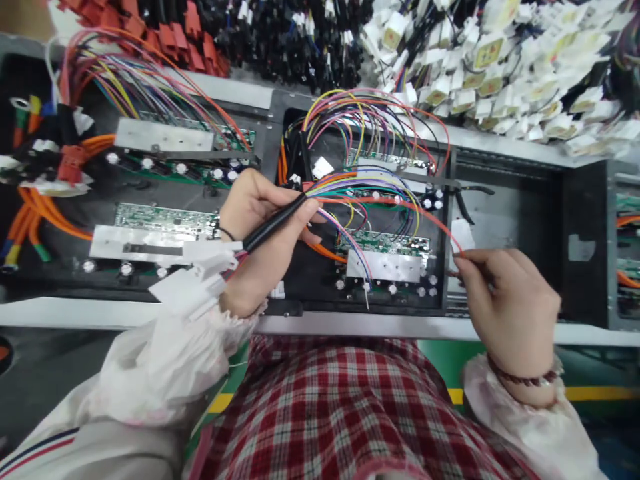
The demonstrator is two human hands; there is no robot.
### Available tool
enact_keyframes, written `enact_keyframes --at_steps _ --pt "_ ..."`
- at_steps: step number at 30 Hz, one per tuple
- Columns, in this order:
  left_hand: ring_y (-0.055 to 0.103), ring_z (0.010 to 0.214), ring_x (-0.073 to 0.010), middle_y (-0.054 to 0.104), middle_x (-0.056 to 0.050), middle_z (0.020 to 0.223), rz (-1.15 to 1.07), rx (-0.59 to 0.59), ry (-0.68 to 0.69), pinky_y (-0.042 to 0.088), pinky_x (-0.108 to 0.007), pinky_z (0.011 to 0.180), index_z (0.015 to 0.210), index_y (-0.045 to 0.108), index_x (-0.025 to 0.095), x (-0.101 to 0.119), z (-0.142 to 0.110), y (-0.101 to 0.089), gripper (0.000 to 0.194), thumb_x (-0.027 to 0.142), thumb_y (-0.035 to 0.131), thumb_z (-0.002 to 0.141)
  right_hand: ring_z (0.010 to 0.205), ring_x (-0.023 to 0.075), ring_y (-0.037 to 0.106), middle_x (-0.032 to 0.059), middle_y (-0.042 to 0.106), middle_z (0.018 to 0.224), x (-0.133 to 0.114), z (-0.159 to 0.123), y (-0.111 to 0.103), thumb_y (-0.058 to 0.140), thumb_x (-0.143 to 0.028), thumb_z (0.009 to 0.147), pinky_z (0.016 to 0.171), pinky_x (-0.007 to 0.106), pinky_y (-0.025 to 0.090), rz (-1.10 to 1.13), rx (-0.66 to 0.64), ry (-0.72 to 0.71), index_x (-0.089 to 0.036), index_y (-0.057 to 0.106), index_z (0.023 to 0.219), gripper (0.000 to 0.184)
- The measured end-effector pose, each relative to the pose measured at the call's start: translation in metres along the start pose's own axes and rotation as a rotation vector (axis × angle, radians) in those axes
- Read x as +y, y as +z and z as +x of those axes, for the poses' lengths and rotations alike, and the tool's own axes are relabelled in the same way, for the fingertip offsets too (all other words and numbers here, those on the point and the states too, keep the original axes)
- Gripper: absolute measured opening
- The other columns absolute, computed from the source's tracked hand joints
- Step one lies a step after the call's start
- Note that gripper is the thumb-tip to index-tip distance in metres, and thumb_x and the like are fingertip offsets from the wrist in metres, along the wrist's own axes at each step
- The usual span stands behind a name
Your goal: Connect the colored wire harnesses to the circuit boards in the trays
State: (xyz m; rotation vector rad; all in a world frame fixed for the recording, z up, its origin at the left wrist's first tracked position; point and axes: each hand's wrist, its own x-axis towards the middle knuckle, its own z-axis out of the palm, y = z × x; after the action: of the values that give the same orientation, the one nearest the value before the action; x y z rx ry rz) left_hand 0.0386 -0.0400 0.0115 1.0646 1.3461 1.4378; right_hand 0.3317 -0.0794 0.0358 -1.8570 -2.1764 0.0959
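My left hand (270, 233) is closed around the black sleeve of a wire harness (275, 221), over the middle of the work. White connectors (195, 273) hang from the sleeve's left end, by my wrist. From its right end a fan of coloured wires spreads, several curving down to a circuit board (387, 247). My right hand (505, 293) pinches the end of a red wire (425, 212), drawn out to the right from the bundle. The wire's very tip is hidden by the fingers. A second circuit board (395, 163) with wires attached lies behind the bundle.
Black housings sit in a row on a pale rail (400, 325). The left housing holds two boards, with thick orange cables (55, 220) and a red connector (73, 163). Behind are piles of red connectors (175, 40), black cables (300, 40) and white connectors (500, 67).
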Motion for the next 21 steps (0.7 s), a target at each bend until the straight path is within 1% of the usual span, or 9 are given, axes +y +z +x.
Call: enact_keyframes --at_steps 1,3,5,7,9,12,17,21 --pt "0.075 0.067 -0.0149 0.073 0.003 0.078 0.009 0.012 0.006 0.062 -0.02 0.047 0.082 0.047 0.024 0.0 0.0 0.0 0.038 0.027 0.085 0.08 0.08 0.02 0.062 0.0042 0.066 0.083 0.001 0.002 0.004 0.055 -0.032 0.098 0.072 0.032 0.046 0.027 0.035 -0.004 -0.021 0.066 0.092 0.017" --pt "0.074 0.066 -0.0145 0.073 0.003 0.081 0.03 0.036 0.007 0.063 -0.021 0.048 0.081 0.047 0.024 -0.001 0.0 0.001 0.039 0.026 0.086 0.079 0.082 0.0197 0.065 0.0045 0.07 0.088 0.001 0.005 0.014 0.055 -0.03 0.097 0.074 0.032 0.048 0.077 0.051 -0.005 -0.021 0.068 0.096 0.015" --pt "0.073 0.063 -0.0136 0.073 0.003 0.083 0.047 0.043 0.002 0.064 -0.022 0.049 0.08 0.047 0.024 -0.001 0.0 0.002 0.039 0.024 0.087 0.078 0.078 0.0184 0.066 0.004 0.072 0.088 0.003 0.005 0.022 0.057 -0.03 0.097 0.071 0.031 0.049 0.101 0.038 0.018 -0.021 0.068 0.096 0.015" --pt "0.072 0.061 -0.0135 0.074 0.002 0.082 0.043 0.035 0.019 0.064 -0.023 0.049 0.079 0.048 0.024 0.0 0.0 0.003 0.039 0.023 0.087 0.077 0.073 0.0168 0.066 0.0028 0.073 0.085 0.007 0.002 0.026 0.06 -0.032 0.095 0.068 0.029 0.049 0.117 0.056 0.059 -0.021 0.069 0.093 0.014" --pt "0.072 0.061 -0.0145 0.074 0.002 0.082 0.033 0.029 0.038 0.063 -0.024 0.048 0.079 0.048 0.024 0.0 0.001 0.004 0.039 0.023 0.087 0.077 0.071 0.0165 0.067 0.0024 0.073 0.084 0.011 -0.002 0.028 0.061 -0.033 0.095 0.068 0.029 0.05 0.13 0.076 0.087 -0.021 0.069 0.092 0.015" --pt "0.072 0.061 -0.0156 0.074 0.003 0.08 0.011 0.03 0.022 0.06 -0.024 0.044 0.078 0.048 0.025 -0.002 0.001 0.003 0.04 0.025 0.088 0.076 0.072 0.0171 0.068 0.003 0.074 0.085 0.013 -0.006 0.028 0.06 -0.036 0.095 0.068 0.03 0.05 0.141 0.079 0.099 -0.02 0.069 0.092 0.018" --pt "0.07 0.055 -0.0124 0.075 0.002 0.078 -0.029 0.015 -0.038 0.056 -0.02 0.042 0.075 0.05 0.023 -0.005 0.003 0.0 0.038 0.023 0.088 0.075 0.071 0.0175 0.067 0.0038 0.074 0.086 0.011 -0.005 0.031 0.057 -0.039 0.097 0.068 0.031 0.05 0.129 0.078 0.106 -0.02 0.069 0.093 0.023" --pt "0.07 0.057 -0.0121 0.075 0.002 0.08 0.01 0.031 0.011 0.055 -0.02 0.042 0.077 0.049 0.022 -0.007 0.002 -0.001 0.038 0.025 0.087 0.077 0.069 0.0168 0.067 0.0031 0.073 0.085 0.013 -0.001 0.033 0.058 -0.04 0.096 0.067 0.03 0.05 0.127 0.069 0.084 -0.021 0.069 0.093 0.023"
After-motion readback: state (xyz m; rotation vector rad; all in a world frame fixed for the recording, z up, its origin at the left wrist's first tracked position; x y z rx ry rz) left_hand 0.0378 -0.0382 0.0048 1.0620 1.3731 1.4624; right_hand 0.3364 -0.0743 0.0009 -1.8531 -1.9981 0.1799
